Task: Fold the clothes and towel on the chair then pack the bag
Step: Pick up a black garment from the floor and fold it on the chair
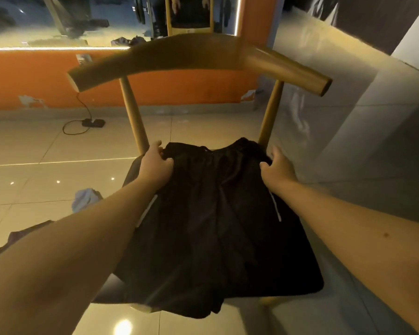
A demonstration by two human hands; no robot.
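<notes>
While the left hand (156, 163) and right hand (277, 166) pinch the waistband corners at the chair (198, 59) seat's back edge, the black shorts (215, 226) look light, limp, slippery.

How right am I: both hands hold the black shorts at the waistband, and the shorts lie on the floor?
One detail is wrong. The left hand and right hand do hold the shorts at the waistband, but the shorts lie on the chair seat, not on the floor. The head view shows this.
</notes>
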